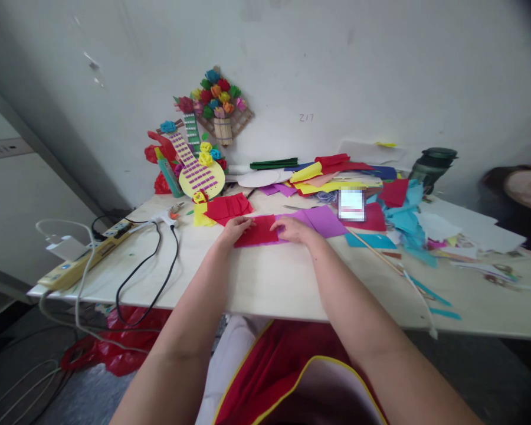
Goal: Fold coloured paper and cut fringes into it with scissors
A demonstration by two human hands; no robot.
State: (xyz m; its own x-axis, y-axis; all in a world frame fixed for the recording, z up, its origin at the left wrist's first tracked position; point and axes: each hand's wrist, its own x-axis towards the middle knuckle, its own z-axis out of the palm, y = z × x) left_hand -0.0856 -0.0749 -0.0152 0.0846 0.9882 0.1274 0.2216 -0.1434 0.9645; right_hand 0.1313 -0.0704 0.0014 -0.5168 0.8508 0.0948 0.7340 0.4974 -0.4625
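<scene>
A piece of red crepe paper [261, 230] lies on top of a strip of purple paper [295, 221] in front of me. My left hand [237, 230] is at the red paper's left end, with its fingers bent and pinched onto the edge. At the right end, my right hand [292, 229] has thumb and fingers brought together on the red paper, its palm over the purple strip. A wider purple sheet [325, 222] continues to the right. Just behind my left hand rest more red crepe pieces [230, 206] and a yellow piece [201, 216].
A glue bottle [170, 175] and a paper guitar [202, 177] stand at the back left. A power strip [86, 257] with cables lines the left edge. Stacked coloured paper [336, 177], a stick [374, 251], scraps and a dark bottle [431, 168] occupy the right.
</scene>
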